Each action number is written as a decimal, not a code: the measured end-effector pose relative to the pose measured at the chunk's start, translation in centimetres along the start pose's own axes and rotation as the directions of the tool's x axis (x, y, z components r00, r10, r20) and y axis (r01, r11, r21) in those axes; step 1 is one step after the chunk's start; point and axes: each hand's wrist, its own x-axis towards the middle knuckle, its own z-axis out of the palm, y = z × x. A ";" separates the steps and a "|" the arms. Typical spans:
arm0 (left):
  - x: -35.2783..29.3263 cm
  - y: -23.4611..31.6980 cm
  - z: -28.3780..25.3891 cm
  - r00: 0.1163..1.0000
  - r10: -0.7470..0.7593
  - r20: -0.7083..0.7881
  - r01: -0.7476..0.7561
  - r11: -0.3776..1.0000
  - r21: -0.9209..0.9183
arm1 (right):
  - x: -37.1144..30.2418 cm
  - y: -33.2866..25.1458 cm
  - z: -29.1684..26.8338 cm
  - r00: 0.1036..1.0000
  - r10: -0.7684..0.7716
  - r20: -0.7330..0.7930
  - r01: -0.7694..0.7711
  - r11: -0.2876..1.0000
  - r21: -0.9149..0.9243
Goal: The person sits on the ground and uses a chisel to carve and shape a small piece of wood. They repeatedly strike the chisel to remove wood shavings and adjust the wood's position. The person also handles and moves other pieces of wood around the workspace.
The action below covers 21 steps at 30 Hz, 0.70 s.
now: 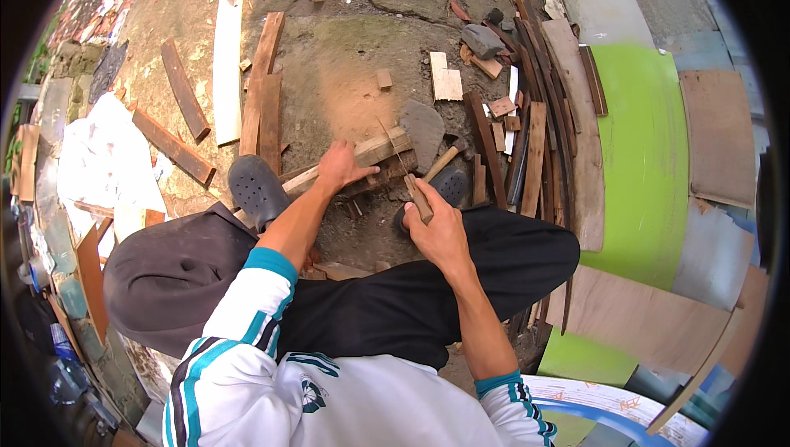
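Observation:
My left hand (pixel 338 165) presses on a wooden beam (pixel 372 148) and grips it, thumb stretched toward the right. The beam lies slanted over other timber in front of me, its near-left part running beside my left foot. In my right hand (pixel 438 231) is the wooden handle of a handsaw (pixel 418 198), fingers wrapped round it. The saw's thin blade crosses the beam near its right end, to the right of my left hand. Orange-brown sawdust (pixel 360 101) is spread on the ground beyond the beam.
Dark clogs, the left clog (pixel 257 189) plainest, flank the beam. A wooden tool handle (pixel 443 163) lies by the right one. Long wooden strips (pixel 535 143) are heaped at right, beside a green panel (pixel 638 151). Several planks (pixel 268 93) and a white cloth (pixel 107 159) lie at left.

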 end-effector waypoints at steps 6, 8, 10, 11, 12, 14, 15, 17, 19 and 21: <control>-0.2 -0.6 0.9 0.992 0.095 -0.087 -0.091 0.995 0.047 | 0.6 -0.1 -1.0 0.996 -0.071 -0.046 0.072 0.997 0.028; -0.2 -1.1 1.4 0.991 0.095 -0.096 -0.091 0.995 0.047 | 2.1 0.4 -0.4 0.996 -0.072 -0.043 0.074 0.996 0.044; -0.2 -0.8 1.2 0.989 0.110 -0.103 -0.106 0.993 0.047 | 4.0 0.8 0.8 0.997 -0.056 -0.059 0.056 0.998 0.002; 0.0 0.1 0.9 0.985 0.131 -0.109 -0.126 0.991 0.047 | 5.3 0.8 1.7 0.996 -0.040 -0.084 0.036 0.998 -0.049; -0.1 0.2 0.9 0.985 0.131 -0.113 -0.126 0.991 0.048 | 6.1 0.6 2.2 0.996 -0.027 -0.089 0.019 0.995 -0.097; 0.3 0.3 1.1 0.980 0.163 -0.114 -0.157 0.986 0.064 | 6.2 -0.3 1.4 0.998 -0.002 -0.069 -0.004 0.995 -0.099; 0.4 -0.2 1.2 0.980 0.162 -0.116 -0.154 0.985 0.073 | 6.1 -1.4 1.1 0.999 0.004 -0.043 -0.008 0.995 -0.101; 0.8 -1.2 0.9 0.990 0.104 -0.097 -0.095 0.991 0.094 | 2.3 -3.8 -1.5 1.000 -0.005 0.023 0.007 0.996 -0.094; -0.4 -1.0 1.6 0.992 0.088 -0.085 -0.081 0.993 0.085 | -2.2 -5.5 -4.5 0.998 -0.020 0.053 0.025 0.996 -0.087; -0.1 -0.9 1.6 0.984 0.132 -0.123 -0.123 0.989 0.076 | -2.8 -4.8 -4.4 0.998 -0.067 0.014 0.067 0.996 -0.062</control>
